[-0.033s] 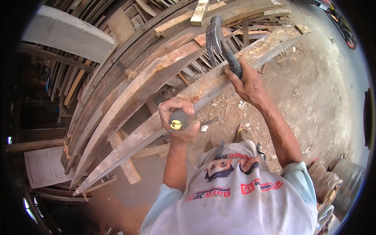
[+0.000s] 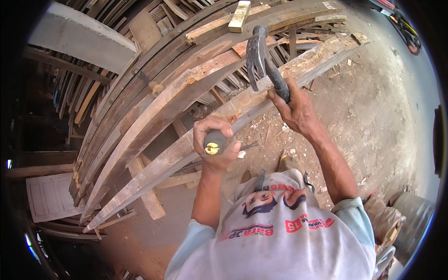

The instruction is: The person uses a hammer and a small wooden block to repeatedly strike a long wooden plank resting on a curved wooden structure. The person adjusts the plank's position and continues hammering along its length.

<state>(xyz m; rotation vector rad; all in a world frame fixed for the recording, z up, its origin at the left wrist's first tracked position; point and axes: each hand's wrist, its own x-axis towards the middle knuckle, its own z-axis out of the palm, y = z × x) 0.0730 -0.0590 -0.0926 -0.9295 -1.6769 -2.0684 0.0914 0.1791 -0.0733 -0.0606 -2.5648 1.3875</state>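
Left hand (image 2: 201,136) around black handle (image 2: 214,140), right hand (image 2: 300,112) around hammer (image 2: 258,51), beam (image 2: 249,103) partly beneath.

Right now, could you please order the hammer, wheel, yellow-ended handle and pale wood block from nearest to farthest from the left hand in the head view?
1. Yellow-ended handle, in the left hand.
2. Hammer, ahead and right, in the right hand.
3. Pale wood block, beyond the hammer.
4. Wheel, far upper right.
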